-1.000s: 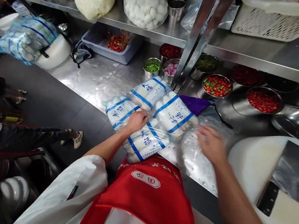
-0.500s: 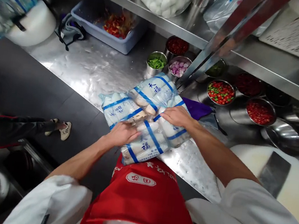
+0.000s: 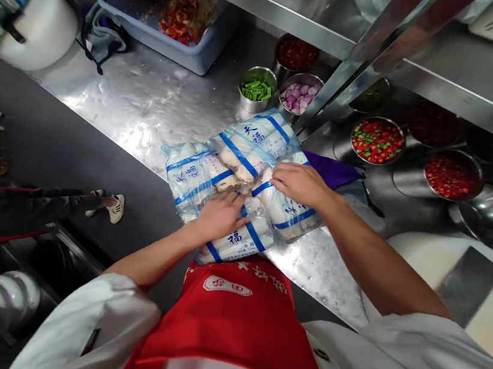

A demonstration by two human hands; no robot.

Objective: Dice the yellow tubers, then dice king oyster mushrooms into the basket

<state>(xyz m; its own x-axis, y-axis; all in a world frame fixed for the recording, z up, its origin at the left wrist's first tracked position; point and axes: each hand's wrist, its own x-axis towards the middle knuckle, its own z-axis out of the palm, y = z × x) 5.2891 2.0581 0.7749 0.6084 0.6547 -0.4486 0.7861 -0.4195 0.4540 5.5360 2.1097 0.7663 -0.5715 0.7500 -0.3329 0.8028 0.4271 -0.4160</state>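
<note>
Four-cornered clear plastic bags with blue stripes and blue lettering lie together on the metal counter (image 3: 115,113), holding thick white king oyster mushrooms with tan ends. My left hand (image 3: 223,213) rests over the near mushroom bag (image 3: 250,245), its fingers bent into the gap between the packs and its thumb across the plastic. On the right-hand mushroom bag (image 3: 294,214) lies my right hand (image 3: 298,184), fingers curled over the inner edge. The fingertips of both hands are partly hidden. Touching these packs are a left mushroom bag (image 3: 191,171) and a far mushroom bag (image 3: 259,135).
Steel cups of green pieces (image 3: 257,91), shallots (image 3: 298,99) and chopped chillies (image 3: 377,140) stand under the steel shelf (image 3: 313,24). A blue-grey tub (image 3: 199,60) sits at the back. A cleaver (image 3: 467,286) lies on the round board (image 3: 415,249). Another person's shoe (image 3: 116,208) shows at left.
The view has shifted a little. My left hand has moved up and inward over the near bag, its fingers now further into the gap. My right hand stays on the right-hand bag.
</note>
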